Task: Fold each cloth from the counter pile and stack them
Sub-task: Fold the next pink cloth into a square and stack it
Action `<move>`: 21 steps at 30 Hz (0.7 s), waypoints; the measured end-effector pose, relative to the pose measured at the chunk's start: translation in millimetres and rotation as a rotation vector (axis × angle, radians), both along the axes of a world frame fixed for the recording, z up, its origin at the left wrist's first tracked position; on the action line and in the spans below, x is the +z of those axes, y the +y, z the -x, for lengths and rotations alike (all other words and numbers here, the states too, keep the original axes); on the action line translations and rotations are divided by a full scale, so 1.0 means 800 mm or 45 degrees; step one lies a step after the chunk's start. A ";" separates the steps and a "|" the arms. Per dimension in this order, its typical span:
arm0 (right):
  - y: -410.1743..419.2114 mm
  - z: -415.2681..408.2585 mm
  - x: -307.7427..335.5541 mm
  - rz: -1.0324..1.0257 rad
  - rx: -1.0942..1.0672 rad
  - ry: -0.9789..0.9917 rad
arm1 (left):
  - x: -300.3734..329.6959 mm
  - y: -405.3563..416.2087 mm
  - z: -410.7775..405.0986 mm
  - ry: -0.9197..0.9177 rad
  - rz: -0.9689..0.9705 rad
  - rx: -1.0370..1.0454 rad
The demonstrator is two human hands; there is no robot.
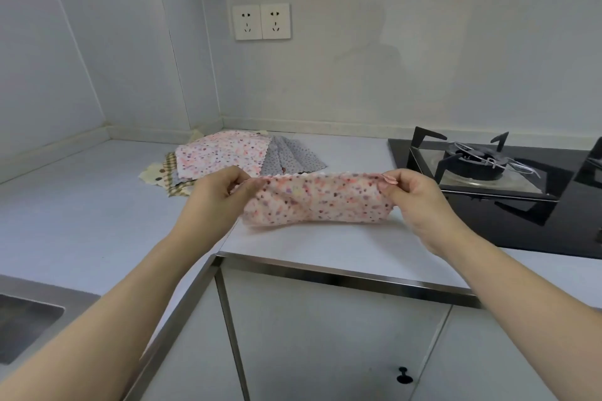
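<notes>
Both grips clamp the pink floral cloth (317, 200): the left hand (216, 194) pinches its left end, the right hand (415, 202) its right end, stretching it folded above the bench (81, 215). Behind lies the cloth pile (224, 159), with a gas stove (488, 166) to the right.

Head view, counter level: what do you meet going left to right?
Sink → cloth pile → left hand → pink floral cloth held up between both hands → right hand → gas stove.
</notes>
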State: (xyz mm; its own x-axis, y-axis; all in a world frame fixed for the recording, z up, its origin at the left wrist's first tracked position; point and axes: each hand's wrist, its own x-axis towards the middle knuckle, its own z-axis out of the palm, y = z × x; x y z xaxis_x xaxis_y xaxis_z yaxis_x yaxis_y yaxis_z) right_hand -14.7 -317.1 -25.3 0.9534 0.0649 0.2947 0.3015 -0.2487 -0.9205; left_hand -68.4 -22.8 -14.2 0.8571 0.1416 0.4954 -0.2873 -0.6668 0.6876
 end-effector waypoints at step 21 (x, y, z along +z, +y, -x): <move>0.046 -0.105 0.006 0.861 -0.282 -0.297 | -0.025 -0.005 -0.029 0.283 0.001 0.096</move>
